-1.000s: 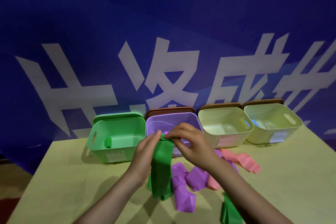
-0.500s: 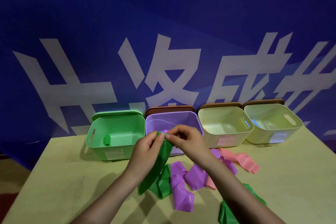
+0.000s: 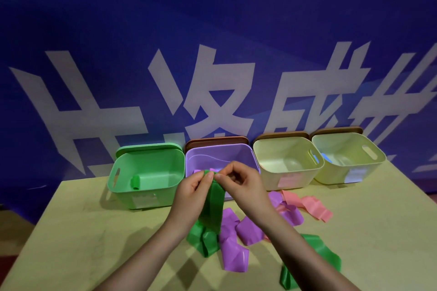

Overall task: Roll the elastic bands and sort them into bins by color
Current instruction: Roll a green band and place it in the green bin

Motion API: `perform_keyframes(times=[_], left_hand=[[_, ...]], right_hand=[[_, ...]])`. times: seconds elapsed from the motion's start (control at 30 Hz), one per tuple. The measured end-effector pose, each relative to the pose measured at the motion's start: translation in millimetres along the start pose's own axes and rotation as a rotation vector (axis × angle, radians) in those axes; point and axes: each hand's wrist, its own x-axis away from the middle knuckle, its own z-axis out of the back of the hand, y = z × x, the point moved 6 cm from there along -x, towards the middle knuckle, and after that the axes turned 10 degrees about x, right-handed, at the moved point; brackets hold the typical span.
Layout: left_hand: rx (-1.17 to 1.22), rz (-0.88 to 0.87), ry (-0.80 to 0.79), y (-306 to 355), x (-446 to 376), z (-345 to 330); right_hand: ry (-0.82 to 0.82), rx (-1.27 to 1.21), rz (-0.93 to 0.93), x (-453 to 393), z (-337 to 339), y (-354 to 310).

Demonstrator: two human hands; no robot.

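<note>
Behind the pale table (image 3: pixel 82 231) hung a blue banner with white characters. Both the left hand (image 3: pixel 192 192) and right hand (image 3: pixel 241 181) pinched the top end of a smooth, flat green band (image 3: pixel 212 205) before the purple bin (image 3: pixel 222 153), its glossy tail draping to the tabletop.

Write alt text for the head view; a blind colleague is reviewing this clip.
Two hands, left hand and right hand, pinch the top end of a green elastic band hanging to a table. Behind stand a green bin holding one green roll, a purple bin and two cream bins. Loose purple, pink and green bands lie nearby.
</note>
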Motion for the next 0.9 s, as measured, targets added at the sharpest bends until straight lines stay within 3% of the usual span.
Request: perform_keyframes(times=[0.17,0.4,0.53,0.7,0.9], left_hand=[[0.174,0.279,0.009,-17,1,-1],[0.304,0.392,0.097,-24,9,-1],[0.337,0.383,0.113,-21,5,-4],[0.160,0.296,0.066,-21,6,-5],[0.127,0.297,0.039,-22,11,-10]], right_hand=[[0.055,0.134,0.092,-2,9,0],[0.129,0.464,0.385,1,17,-14],[0.077,0.530,0.460,4,14,-19],[-0.025,0.633,0.511,0,18,-18],[-0.070,0.715,0.617,4,22,-19]])
